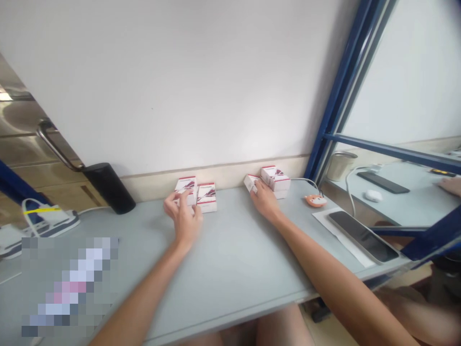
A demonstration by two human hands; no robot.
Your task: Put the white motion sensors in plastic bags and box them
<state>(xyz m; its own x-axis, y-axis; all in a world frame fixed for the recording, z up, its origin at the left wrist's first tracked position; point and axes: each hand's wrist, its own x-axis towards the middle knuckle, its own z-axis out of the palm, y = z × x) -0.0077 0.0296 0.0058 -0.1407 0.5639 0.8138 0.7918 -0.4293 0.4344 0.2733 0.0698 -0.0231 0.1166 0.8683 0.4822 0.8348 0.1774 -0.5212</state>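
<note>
Small white cardboard boxes with dark red printing stand in two groups at the back of the grey table. My left hand (186, 218) has its fingers curved around the left-hand box (187, 182), with the thumb at its right side. Close against that one stands a second box (207, 194). Farther right, my right hand (265, 199) is closed over a white box (250, 181), hiding much of it. Directly beside these fingers, another box (279, 179) sits on top of a further white box (280, 194).
A black cylinder (110, 188) stands at the back left, near power strips (59, 218). On the right lie an orange animal-faced item (315, 200) and a phone (363, 235) on white paper. Blue frame posts (334, 91) border another table, where a person's hand (450, 185) shows.
</note>
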